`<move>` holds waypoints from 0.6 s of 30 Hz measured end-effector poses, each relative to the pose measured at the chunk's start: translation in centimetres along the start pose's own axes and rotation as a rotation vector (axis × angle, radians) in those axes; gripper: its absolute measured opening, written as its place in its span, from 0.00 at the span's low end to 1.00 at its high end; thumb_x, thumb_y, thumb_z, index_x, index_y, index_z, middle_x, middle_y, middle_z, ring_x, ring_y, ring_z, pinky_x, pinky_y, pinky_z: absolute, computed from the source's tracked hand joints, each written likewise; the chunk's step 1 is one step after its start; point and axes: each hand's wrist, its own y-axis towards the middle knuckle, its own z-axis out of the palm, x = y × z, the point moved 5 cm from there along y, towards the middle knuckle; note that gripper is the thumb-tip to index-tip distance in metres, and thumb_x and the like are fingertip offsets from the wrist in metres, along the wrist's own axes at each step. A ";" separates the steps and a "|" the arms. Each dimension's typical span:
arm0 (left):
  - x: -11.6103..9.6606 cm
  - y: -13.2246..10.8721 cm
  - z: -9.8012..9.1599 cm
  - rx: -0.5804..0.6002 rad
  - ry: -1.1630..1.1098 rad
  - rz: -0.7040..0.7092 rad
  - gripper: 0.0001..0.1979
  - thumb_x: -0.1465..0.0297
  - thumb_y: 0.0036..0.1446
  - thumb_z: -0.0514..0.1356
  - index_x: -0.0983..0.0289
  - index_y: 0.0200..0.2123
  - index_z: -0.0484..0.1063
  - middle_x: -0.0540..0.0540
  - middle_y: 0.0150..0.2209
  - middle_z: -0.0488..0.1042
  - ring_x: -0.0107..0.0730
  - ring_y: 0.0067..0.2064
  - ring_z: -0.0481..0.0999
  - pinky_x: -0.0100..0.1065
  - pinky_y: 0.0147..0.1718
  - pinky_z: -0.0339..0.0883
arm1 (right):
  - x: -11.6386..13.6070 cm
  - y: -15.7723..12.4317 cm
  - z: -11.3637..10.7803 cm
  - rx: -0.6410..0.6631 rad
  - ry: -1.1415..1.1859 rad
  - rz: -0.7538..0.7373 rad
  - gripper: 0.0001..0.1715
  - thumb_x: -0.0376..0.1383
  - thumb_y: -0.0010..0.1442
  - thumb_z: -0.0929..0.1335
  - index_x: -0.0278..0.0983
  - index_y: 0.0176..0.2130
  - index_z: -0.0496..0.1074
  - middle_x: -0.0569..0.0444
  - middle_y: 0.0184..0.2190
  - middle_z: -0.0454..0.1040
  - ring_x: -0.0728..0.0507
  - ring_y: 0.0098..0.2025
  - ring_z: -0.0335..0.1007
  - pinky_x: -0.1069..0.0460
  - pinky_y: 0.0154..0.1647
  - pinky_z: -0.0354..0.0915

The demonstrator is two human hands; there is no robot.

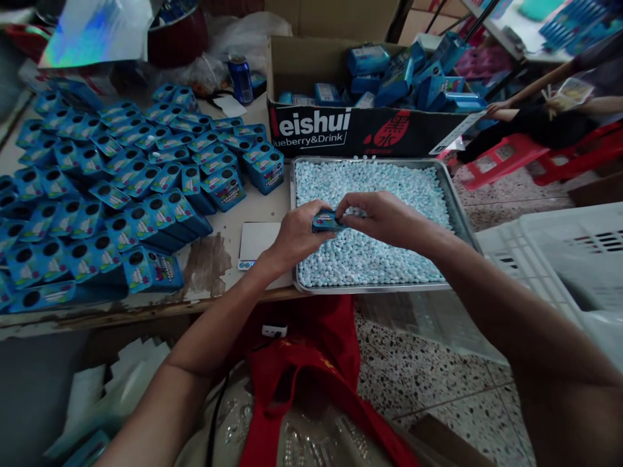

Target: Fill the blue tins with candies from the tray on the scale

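Observation:
My left hand [302, 228] is closed around a small blue candy box [324, 220], its printed face turned up. At the box's right end, the thumb and fingertips of my right hand [374, 213] pinch the edge; whether anything else sits between them is hidden. Both hands are over a metal tray [370, 289] filled with small pale blue and white candies [379, 259]. Just left of the tray lies a flat white digital scale [257, 241], partly behind my left wrist.
Many similar blue boxes [160, 211] with round dark openings stand on the left table. Behind the tray, a black carton [311, 133] holds more blue packs. A dark blue can [240, 81] stands beside it. White plastic crates [559, 240] are at right; another person's arm [525, 97] shows beyond.

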 end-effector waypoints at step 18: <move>2.1 -1.2 -3.3 -0.114 -0.048 -0.080 0.27 0.74 0.51 0.83 0.58 0.53 0.82 0.50 0.44 0.86 0.41 0.45 0.86 0.37 0.49 0.81 | -11.1 -2.7 2.3 -0.270 1.212 0.528 0.23 0.41 0.55 0.84 0.42 0.32 0.69 0.58 0.30 0.67 0.52 0.26 0.51 0.56 0.21 0.53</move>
